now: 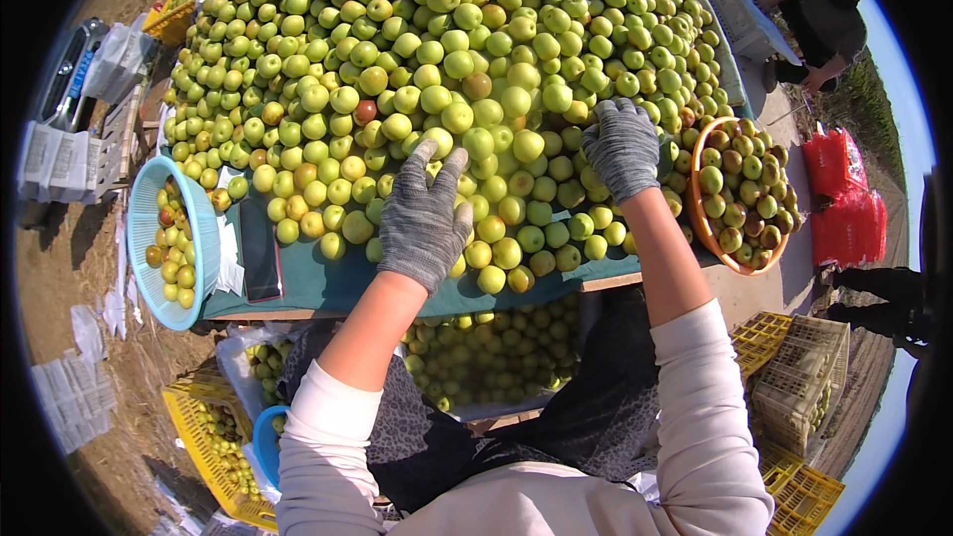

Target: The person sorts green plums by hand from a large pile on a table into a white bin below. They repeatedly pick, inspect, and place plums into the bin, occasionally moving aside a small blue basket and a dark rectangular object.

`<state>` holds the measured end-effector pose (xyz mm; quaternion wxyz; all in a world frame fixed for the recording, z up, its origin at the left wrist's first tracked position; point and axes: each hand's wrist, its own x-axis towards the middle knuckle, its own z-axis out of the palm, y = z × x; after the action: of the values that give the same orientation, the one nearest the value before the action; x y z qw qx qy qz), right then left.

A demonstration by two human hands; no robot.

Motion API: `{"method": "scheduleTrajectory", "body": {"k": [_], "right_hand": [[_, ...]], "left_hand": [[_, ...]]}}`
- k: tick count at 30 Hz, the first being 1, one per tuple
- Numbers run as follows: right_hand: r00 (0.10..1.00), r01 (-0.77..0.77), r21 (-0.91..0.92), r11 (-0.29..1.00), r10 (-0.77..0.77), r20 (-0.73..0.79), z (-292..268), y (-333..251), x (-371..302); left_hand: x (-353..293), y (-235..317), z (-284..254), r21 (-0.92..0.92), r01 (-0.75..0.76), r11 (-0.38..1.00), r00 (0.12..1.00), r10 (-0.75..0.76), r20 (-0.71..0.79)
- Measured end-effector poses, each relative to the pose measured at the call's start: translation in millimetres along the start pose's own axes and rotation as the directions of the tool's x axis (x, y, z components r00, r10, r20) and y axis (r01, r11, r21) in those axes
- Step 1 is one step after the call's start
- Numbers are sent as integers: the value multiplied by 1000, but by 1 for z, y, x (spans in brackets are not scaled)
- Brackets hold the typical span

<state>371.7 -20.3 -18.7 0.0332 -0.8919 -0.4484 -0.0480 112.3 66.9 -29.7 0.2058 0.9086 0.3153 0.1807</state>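
A big heap of round yellow-green jujubes (437, 99), some blushed reddish brown, covers the table in front of me. My left hand (425, 216), in a grey knit glove, rests on the near middle of the heap. Its fingers are apart and point away from me, touching the fruit without gripping any. Farther right, my right hand (623, 147) wears a matching glove and lies palm down on the jujubes, fingers stretched forward. What is under its palm is hidden. A few fruits between the hands look smeared, as if rolling.
A light blue basket (206, 238) of jujubes stands left, an orange basket (701, 201) of browner ones right. Dark green cloth (328, 283) shows along the near edge. More jujubes (496, 352) lie below, between my legs. Yellow crates (213, 467) and red bags (844, 208) flank me. Another person (829, 20) bends at far right.
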Motion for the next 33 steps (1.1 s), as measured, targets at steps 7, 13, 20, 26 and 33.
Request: {"method": "scheduleTrajectory", "body": {"k": [7, 13, 20, 26, 33], "right_hand": [[989, 114, 68, 991, -119, 83, 11, -28, 8], [912, 25, -25, 999, -12, 409, -9, -24, 23], [859, -86, 133, 987, 5, 513, 4, -27, 34], [904, -299, 640, 708, -5, 428, 25, -17, 26], [994, 57, 200, 978, -36, -104, 17, -30, 9]], "left_hand": [[16, -1, -7, 110, 55, 992, 987, -71, 145], [14, -6, -11, 118, 183, 976, 957, -204, 207], [14, -5, -3, 109, 130, 986, 978, -145, 147], [19, -11, 0, 39, 165, 986, 976, -169, 138], [26, -19, 3, 21, 161, 987, 982, -162, 99]]}}
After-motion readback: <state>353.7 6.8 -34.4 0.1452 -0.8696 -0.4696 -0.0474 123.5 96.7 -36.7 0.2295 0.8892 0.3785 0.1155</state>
